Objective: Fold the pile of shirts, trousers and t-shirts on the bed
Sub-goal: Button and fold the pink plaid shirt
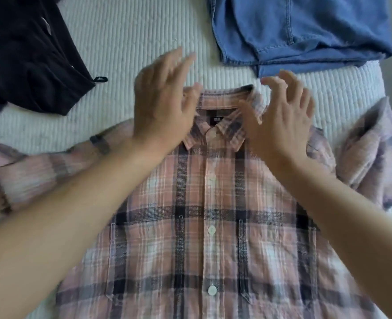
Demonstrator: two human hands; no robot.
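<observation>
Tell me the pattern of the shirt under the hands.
The shirt is plaid: pink and white with dark stripes, seen in the head view.

Soft matt flannel shirt (211, 226); ribbed white bed cover (132, 42); blue denim (305, 28)

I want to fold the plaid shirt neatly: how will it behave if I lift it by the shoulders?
The plaid shirt will probably hang limp: its sleeve already lies crumpled on the bed. The wrinkled fabric looks light and soft, likely gripping the ribbed cover rather than sliding. Buttoned up, the front should stay together.
</observation>
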